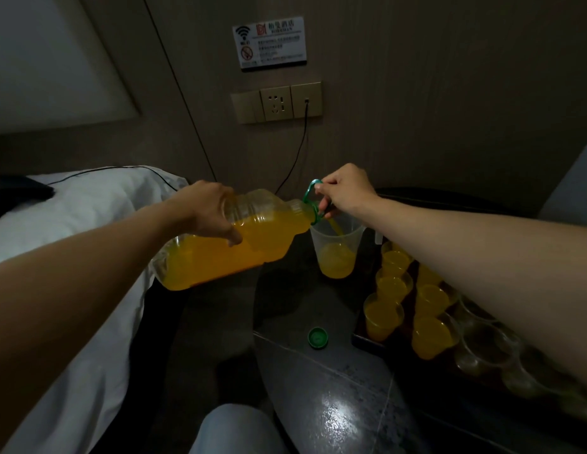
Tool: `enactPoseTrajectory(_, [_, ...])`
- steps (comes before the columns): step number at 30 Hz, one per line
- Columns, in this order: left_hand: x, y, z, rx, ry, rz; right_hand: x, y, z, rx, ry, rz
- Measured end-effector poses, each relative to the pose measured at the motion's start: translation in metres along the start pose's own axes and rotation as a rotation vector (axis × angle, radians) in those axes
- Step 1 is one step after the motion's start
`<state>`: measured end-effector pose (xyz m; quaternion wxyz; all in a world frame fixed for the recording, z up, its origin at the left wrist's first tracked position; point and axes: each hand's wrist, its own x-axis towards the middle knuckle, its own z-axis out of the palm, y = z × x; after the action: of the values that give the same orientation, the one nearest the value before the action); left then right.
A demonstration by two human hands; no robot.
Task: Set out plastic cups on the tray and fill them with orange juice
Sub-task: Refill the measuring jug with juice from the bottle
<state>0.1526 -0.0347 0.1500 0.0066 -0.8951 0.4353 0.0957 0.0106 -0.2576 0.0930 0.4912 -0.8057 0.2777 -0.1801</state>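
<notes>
Fine print on the wall sign (270,44) illegible; rightmost cups (482,348) partly behind the right forearm (465,244).

Bare forearms lead to the left hand (208,208) and right hand (348,188); a pale grey-blue trouser leg (235,430) covers the knee.

Cups (429,299) on the tray (362,339); cap (317,337) just left of the tray, jug (336,250) behind it, bed (89,217) far left

Left hand (208,209), mid-frame, wrapped over the bottle (253,250). Right hand (346,191) just right of it, pinching the green loop (309,194). Both forearms (89,267) outstretched, bare.
</notes>
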Motion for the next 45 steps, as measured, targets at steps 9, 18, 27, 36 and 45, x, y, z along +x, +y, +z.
enactPoseTrajectory(9, [0.0015,-0.0006,-0.0022,0.006,0.0,0.008,0.0005,-0.0011,0.0016,0.01,0.011,0.006])
enactPoseTrajectory(18, [0.001,-0.0024,-0.0021,0.013,-0.004,-0.005,0.0002,-0.0029,0.0037,0.001,0.018,0.012])
enactPoseTrajectory(27, [-0.0004,0.0004,-0.0045,0.007,-0.023,-0.011,-0.0021,-0.0021,0.0037,0.0,0.017,0.006])
enactPoseTrajectory(36, [0.0002,-0.0003,-0.0072,-0.002,-0.02,-0.011,-0.0001,-0.0052,0.003,0.0,0.024,0.005])
enactPoseTrajectory(45, [-0.0007,0.001,-0.0094,-0.007,-0.015,-0.024,0.0005,-0.0068,-0.0002,0.016,0.028,0.008])
